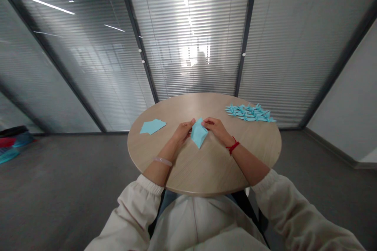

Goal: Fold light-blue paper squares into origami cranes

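Observation:
A partly folded sheet of light blue origami paper [199, 134], kite-shaped with one point toward me, is between my hands above the middle of the table. My left hand [184, 130] pinches its left edge near the top. On the other side, my right hand [216, 127] has thumb and fingers closed on the upper right edge. Several folded blue paper cranes [250, 113] lie in a group at the back right. Flat blue paper sheets [152, 126] rest on the left side.
The round wooden table [206, 176] stands right in front of my lap. Behind it rises a glass partition with blinds [197, 19]. Colourful bags or cloths [14, 143] sit on the grey floor at far left. A white wall [347, 98] is at the right.

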Available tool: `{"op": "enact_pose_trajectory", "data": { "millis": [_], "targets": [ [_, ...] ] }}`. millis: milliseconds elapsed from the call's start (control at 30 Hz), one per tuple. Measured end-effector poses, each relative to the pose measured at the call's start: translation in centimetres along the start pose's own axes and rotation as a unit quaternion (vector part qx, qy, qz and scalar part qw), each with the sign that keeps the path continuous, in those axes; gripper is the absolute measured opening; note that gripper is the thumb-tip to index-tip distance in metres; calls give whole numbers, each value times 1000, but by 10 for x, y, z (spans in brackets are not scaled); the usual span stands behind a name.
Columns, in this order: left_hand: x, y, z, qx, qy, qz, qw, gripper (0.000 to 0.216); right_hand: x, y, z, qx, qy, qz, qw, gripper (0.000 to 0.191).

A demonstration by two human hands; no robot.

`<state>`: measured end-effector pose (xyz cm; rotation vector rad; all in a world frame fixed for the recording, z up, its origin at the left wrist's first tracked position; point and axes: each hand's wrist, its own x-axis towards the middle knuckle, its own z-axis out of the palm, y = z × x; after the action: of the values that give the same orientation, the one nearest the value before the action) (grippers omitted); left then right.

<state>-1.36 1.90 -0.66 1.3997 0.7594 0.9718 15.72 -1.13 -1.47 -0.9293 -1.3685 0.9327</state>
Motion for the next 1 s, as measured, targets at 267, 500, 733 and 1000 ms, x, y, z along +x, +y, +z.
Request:
{"op": "enact_pose_trajectory", "data": {
  "millis": [267,500,733,1000],
  "targets": [
    [1,1,0,37,22,21,999,49,4,11,0,-15,-12,0,1000,25],
    [4,6,-1,118,46,51,991,50,6,15,-2,-118,-8,-41,992,30],
    [2,4,0,152,-5,56,987,46,7,13,-1,-27,9,-11,1000,29],
    [1,2,2,131,-37,24,990,46,8,12,-6,-49,77,-9,996,29]
  ]
}}
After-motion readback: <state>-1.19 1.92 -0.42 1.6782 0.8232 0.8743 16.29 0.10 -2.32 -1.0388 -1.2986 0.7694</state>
